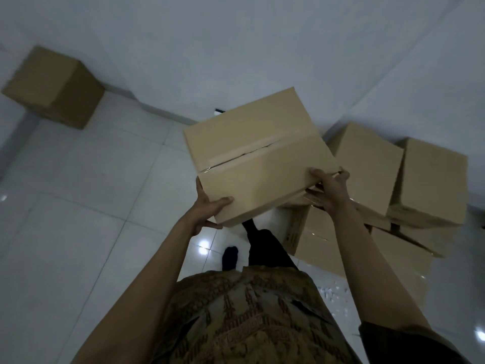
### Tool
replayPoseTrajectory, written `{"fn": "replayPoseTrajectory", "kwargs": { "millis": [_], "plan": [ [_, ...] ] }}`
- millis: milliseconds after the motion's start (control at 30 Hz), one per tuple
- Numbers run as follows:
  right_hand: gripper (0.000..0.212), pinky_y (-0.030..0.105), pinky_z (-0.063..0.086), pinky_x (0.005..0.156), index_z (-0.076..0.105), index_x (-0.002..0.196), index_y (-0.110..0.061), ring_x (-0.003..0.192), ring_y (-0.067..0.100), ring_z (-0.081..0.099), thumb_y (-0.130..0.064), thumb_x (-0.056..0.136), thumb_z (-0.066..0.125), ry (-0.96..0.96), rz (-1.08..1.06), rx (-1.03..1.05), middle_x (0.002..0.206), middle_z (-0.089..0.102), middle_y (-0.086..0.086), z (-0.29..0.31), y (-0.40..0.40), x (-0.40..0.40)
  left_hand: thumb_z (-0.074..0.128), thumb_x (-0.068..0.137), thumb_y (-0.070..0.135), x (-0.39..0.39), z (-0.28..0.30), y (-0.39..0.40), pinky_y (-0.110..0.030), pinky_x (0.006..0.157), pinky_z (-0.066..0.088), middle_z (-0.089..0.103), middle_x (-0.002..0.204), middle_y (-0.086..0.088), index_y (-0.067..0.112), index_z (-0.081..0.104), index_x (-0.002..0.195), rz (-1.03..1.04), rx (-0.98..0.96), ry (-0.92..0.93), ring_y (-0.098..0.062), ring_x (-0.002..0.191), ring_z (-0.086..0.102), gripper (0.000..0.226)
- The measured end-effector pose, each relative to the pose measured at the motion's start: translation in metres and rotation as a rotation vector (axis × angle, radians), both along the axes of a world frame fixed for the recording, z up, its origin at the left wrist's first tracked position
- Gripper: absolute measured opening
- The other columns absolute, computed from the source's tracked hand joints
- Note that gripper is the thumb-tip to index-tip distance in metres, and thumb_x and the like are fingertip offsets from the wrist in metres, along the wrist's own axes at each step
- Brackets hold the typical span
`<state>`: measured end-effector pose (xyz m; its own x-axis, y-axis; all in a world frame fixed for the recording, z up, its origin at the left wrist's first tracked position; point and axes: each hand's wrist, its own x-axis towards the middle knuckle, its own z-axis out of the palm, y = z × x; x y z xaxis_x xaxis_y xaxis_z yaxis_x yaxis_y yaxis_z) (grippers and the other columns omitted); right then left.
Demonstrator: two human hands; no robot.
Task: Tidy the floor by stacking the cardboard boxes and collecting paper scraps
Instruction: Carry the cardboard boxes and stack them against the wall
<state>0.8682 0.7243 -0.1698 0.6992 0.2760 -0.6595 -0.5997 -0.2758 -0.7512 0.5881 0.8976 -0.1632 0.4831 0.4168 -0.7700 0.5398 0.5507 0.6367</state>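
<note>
Both hands, left hand (210, 208) and right hand (331, 189), grip the carried box (258, 158) with curled fingers; keep it level and set it squarely on the box pile (367, 164)

Held box (257, 156) centre, box pile (399, 185) right, perhaps stacked, lone box (55, 88) far left

left hand (207, 208) + right hand (330, 187) | grip taped box (257, 158) (held aloft) | box pile (393, 195) right

Bare tiled floor (86, 195) lies open to the left; a cluster of cardboard boxes (393, 195) blocks the right.
</note>
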Motion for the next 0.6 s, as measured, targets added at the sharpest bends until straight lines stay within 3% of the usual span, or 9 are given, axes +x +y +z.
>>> {"fn": "replayPoseTrajectory", "kwargs": {
  "millis": [67, 133, 200, 233, 333, 500, 600],
  "plan": [
    [0.042, 0.052, 0.056, 0.087, 0.036, 0.098, -0.023, 0.125, 0.034, 0.052, -0.014, 0.085, 0.075, 0.020, 0.086, -0.015, 0.119, 0.052, 0.005, 0.003, 0.032, -0.008, 0.082, 0.077, 0.032, -0.015, -0.001, 0.009, -0.057, 0.070, 0.059, 0.047, 0.127, 0.007, 0.059, -0.001, 0.140, 0.088, -0.001, 0.003, -0.021, 0.109, 0.054, 0.108],
    [0.027, 0.043, 0.058, 0.081, 0.045, 0.096, -0.022, 0.123, 0.032, 0.051, -0.010, 0.090, 0.069, 0.022, 0.156, -0.012, 0.114, 0.054, 0.003, 0.006, 0.060, -0.010, 0.082, 0.078, 0.031, -0.024, -0.002, 0.016, -0.056, 0.070, 0.059, 0.047, 0.125, 0.007, 0.058, -0.001, 0.141, 0.154, -0.008, 0.003, -0.020, 0.107, 0.054, 0.108],
    [0.026, 0.039, 0.060, 0.075, 0.052, 0.102, -0.022, 0.123, 0.033, 0.053, -0.009, 0.089, 0.069, 0.026, 0.239, 0.008, 0.118, 0.057, 0.004, 0.004, 0.086, -0.007, 0.082, 0.078, 0.030, -0.031, -0.003, 0.025, -0.057, 0.069, 0.059, 0.046, 0.126, 0.008, 0.057, 0.000, 0.141, 0.216, -0.010, -0.001, -0.020, 0.108, 0.054, 0.107],
    [0.027, 0.043, 0.058, 0.082, 0.053, 0.102, -0.025, 0.126, 0.033, 0.052, -0.008, 0.089, 0.069, 0.035, 0.267, 0.020, 0.122, 0.057, 0.004, 0.004, 0.097, -0.006, 0.083, 0.077, 0.030, -0.033, -0.003, 0.029, -0.057, 0.069, 0.059, 0.046, 0.127, 0.007, 0.057, 0.001, 0.141, 0.244, -0.008, -0.003, -0.021, 0.109, 0.054, 0.107],
    [0.036, 0.053, 0.052, 0.094, 0.045, 0.099, -0.031, 0.128, 0.033, 0.051, -0.007, 0.088, 0.070, 0.036, 0.348, 0.032, 0.126, 0.055, 0.004, 0.000, 0.136, 0.001, 0.082, 0.077, 0.030, -0.036, -0.004, 0.041, -0.057, 0.069, 0.059, 0.046, 0.128, 0.007, 0.058, 0.004, 0.140, 0.339, -0.009, -0.002, -0.021, 0.111, 0.053, 0.104],
    [0.074, 0.048, 0.059, 0.076, 0.028, 0.128, -0.024, 0.120, 0.033, 0.055, -0.013, 0.077, 0.080, 0.044, 0.469, 0.014, 0.131, 0.048, 0.006, -0.009, 0.201, 0.017, 0.083, 0.076, 0.030, -0.033, -0.002, 0.060, -0.056, 0.068, 0.059, 0.044, 0.131, 0.004, 0.058, 0.003, 0.139, 0.467, -0.016, 0.021, -0.026, 0.114, 0.052, 0.106],
    [0.084, 0.047, 0.060, 0.074, 0.026, 0.132, -0.024, 0.120, 0.034, 0.053, -0.013, 0.071, 0.083, 0.055, 0.561, 0.000, 0.131, 0.046, 0.008, -0.014, 0.237, 0.024, 0.083, 0.076, 0.030, -0.031, 0.000, 0.071, -0.056, 0.068, 0.059, 0.046, 0.128, 0.005, 0.058, 0.004, 0.139, 0.545, -0.025, 0.031, -0.027, 0.115, 0.052, 0.105]
  ]
}}
